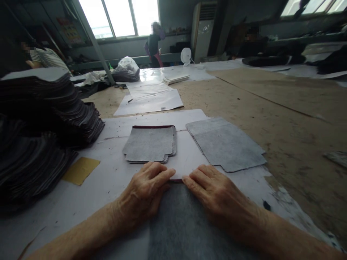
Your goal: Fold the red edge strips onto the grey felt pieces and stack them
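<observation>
A grey fabric piece [176, 224] lies flat in front of me, its far edge folded into a narrow dark red strip. My left hand [148, 187] is closed on the left part of that edge, thumb and fingers pressed together. On the right part of the same edge, my right hand [214, 191] pinches in the same way, with a short gap between the two hands. Just beyond my left hand sits a small stack of grey pieces [150, 144] with a dark red folded far edge. Larger notched grey pieces [225, 144] lie beyond my right hand.
Tall stacks of dark fabric pieces [81, 121] rise at the left, near a yellowish card [81, 170]. White paper [116, 195] covers the near tabletop. Farther back are white sheets [151, 101], a filled bag [126, 70], a small white fan [185, 56] and several people.
</observation>
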Motion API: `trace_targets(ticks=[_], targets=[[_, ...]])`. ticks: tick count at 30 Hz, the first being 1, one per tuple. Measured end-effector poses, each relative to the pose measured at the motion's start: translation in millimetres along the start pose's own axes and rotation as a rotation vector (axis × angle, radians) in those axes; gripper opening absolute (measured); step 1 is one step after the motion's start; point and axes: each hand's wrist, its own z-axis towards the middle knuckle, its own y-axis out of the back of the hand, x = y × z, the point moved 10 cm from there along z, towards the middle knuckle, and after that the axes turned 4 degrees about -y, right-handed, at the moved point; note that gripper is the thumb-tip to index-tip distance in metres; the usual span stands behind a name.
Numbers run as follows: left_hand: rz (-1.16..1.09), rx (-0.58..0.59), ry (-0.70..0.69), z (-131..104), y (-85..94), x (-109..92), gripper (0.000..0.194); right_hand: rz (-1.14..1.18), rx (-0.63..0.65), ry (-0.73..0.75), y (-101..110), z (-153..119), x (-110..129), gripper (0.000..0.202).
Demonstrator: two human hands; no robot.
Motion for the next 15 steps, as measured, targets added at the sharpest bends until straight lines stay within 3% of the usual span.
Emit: trace_targets(ticks=[6,15], targets=[[0.043,0.020,-0.083,-14,11.3,-2,0.034,0.025,-0.028,0.020,4,0,2,0.029],[0.107,0.108,-0.163,-16,3.2,-6,0.030,-0.026,0.060,0.035,-1,5,11,0.033]])
